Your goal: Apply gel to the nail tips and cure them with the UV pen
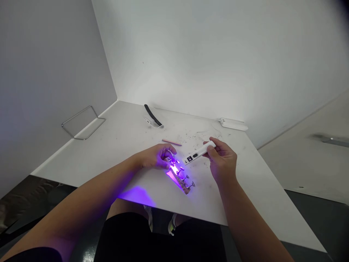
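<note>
My right hand (224,160) is closed around a white handheld UV nail lamp (203,150) with a small lit display, its head tilted down to the left. Violet light falls on a narrow practice nail stand (184,186) lying slantwise on the white table (207,203). Several small metal posts with flat tops rise from the stand. At the stand's far end, my left hand (155,156) curls its thumb and fingers around one of the posts. The glare hides the exact contact there. Lamp and stand are a short gap apart.
Beyond my hands lie a thin pink stick (171,142), a black curved nail file (153,115) and a small clear plastic piece (155,124). A white elongated device (233,124) sits by the back wall. A metal wire frame (84,139) leans at the left wall. Dark specks dot the tabletop.
</note>
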`<move>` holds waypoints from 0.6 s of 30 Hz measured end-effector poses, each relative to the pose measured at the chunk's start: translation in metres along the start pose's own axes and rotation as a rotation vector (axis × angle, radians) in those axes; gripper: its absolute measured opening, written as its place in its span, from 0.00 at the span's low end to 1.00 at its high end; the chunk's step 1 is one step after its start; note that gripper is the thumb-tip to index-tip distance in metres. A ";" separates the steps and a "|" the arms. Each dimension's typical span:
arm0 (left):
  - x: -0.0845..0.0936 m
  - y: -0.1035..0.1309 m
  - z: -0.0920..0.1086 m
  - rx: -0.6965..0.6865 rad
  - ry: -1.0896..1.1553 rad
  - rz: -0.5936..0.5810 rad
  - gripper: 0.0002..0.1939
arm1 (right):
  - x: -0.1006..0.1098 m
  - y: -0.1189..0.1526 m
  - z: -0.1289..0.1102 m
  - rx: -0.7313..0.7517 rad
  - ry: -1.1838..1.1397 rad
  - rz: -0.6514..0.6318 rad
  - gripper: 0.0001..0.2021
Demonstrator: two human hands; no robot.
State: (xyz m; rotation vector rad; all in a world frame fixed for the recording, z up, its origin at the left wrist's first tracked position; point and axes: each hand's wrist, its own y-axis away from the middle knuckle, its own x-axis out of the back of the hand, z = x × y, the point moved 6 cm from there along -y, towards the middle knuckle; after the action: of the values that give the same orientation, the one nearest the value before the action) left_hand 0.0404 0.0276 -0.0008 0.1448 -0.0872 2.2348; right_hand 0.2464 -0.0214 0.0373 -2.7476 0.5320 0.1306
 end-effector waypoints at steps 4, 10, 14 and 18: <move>-0.008 -0.001 -0.006 0.076 0.139 -0.115 0.26 | 0.000 0.000 0.002 -0.005 0.019 0.003 0.16; -0.014 -0.002 -0.004 0.068 0.094 -0.163 0.25 | 0.002 -0.001 0.003 -0.005 0.007 0.005 0.15; -0.015 -0.003 -0.002 0.064 0.063 -0.176 0.24 | 0.001 -0.001 0.003 -0.009 -0.003 0.000 0.15; -0.014 -0.003 -0.002 0.062 0.046 -0.173 0.24 | 0.002 -0.001 0.003 -0.004 -0.006 0.003 0.15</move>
State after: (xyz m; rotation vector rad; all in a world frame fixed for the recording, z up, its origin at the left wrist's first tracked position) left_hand 0.0512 0.0189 -0.0051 0.1297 0.0191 2.0676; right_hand 0.2489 -0.0201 0.0343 -2.7495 0.5348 0.1407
